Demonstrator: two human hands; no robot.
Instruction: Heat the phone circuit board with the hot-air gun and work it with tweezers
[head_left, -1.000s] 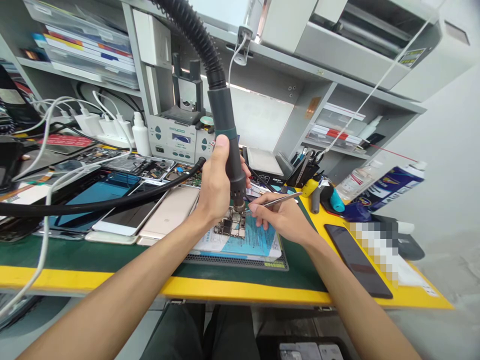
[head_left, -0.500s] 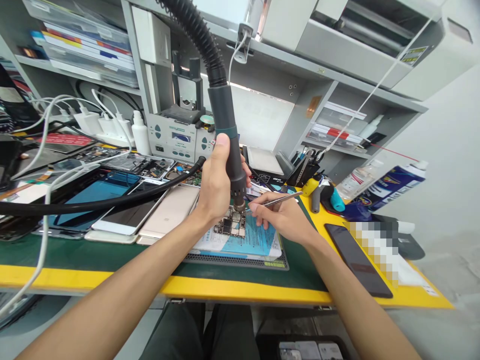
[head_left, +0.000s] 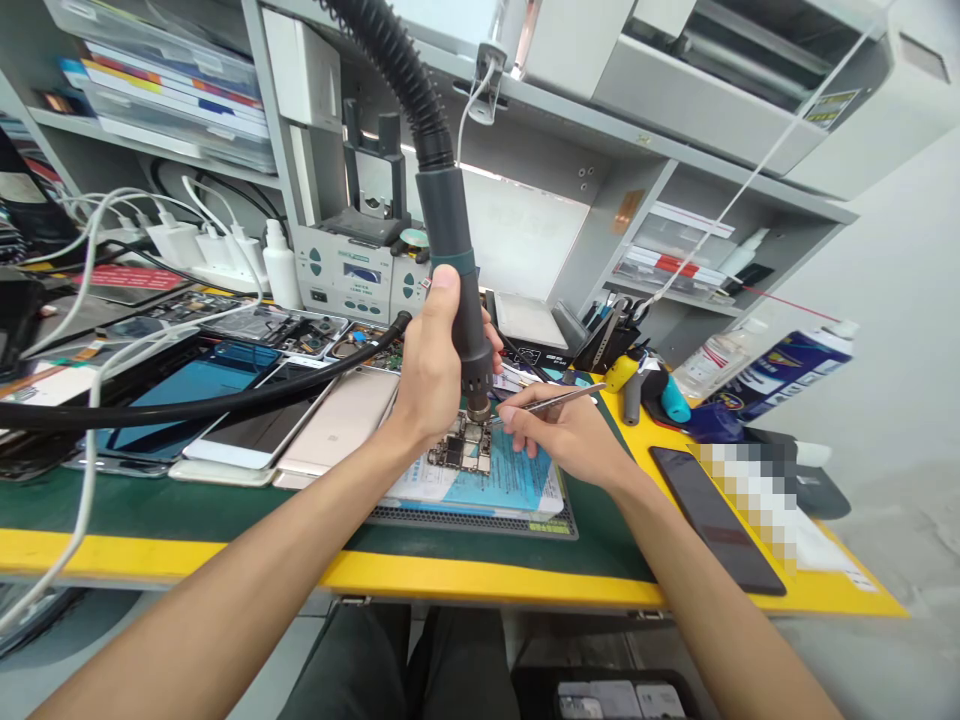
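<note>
My left hand (head_left: pixel 429 366) is wrapped round the dark handle of a hot-air gun (head_left: pixel 459 290), held upright with its metal nozzle just above a small circuit board (head_left: pixel 463 448). The board lies on a blue-and-white sheet (head_left: pixel 501 483) on a grey work mat (head_left: pixel 480 522). My right hand (head_left: pixel 559 436) rests on the sheet beside the board and pinches metal tweezers (head_left: pixel 551 401), whose tips point at the nozzle. A ribbed black hose (head_left: pixel 394 65) rises from the gun's top.
Several phones and screens (head_left: pixel 247 410) lie left of the mat, crossed by a black hose (head_left: pixel 187 408) and white cables. A rework station (head_left: pixel 358 268) stands behind. A dark phone (head_left: pixel 712 520), a blue-labelled bottle (head_left: pixel 780 372) and hand tools (head_left: pixel 637 385) sit to the right.
</note>
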